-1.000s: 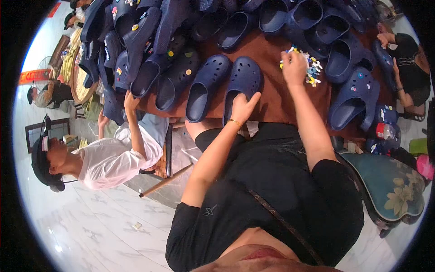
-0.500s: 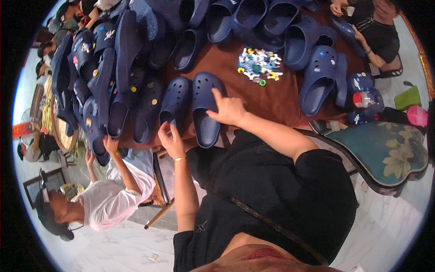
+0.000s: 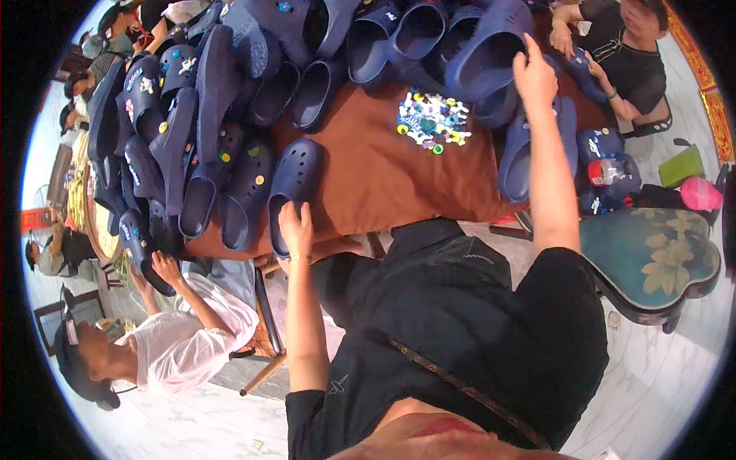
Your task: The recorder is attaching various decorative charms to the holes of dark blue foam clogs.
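Note:
On the brown cloth a plain navy clog (image 3: 297, 165) lies with its heel toward me. My left hand (image 3: 295, 230) is closed at that heel, thumb and fingers against its rim. Out to the right, my right hand (image 3: 534, 80) grips the edge of another navy clog (image 3: 487, 57), which is held over other clogs at the far right. Its fingers are partly hidden behind the clog. Between my hands, a pile of small colourful shoe charms (image 3: 432, 120) sits on the cloth.
Many navy clogs (image 3: 218, 77) are heaped at left and back, some with charms. A clear bottle with a red label (image 3: 606, 172) stands at right, near a green cushioned chair (image 3: 652, 257). A person in white (image 3: 192, 330) handles a clog at left; another in black (image 3: 632, 57) sits far right.
My right hand has moved from the middle of the cloth to the far right, and the clog under it has left that spot. My left hand has closed on the remaining clog's heel.

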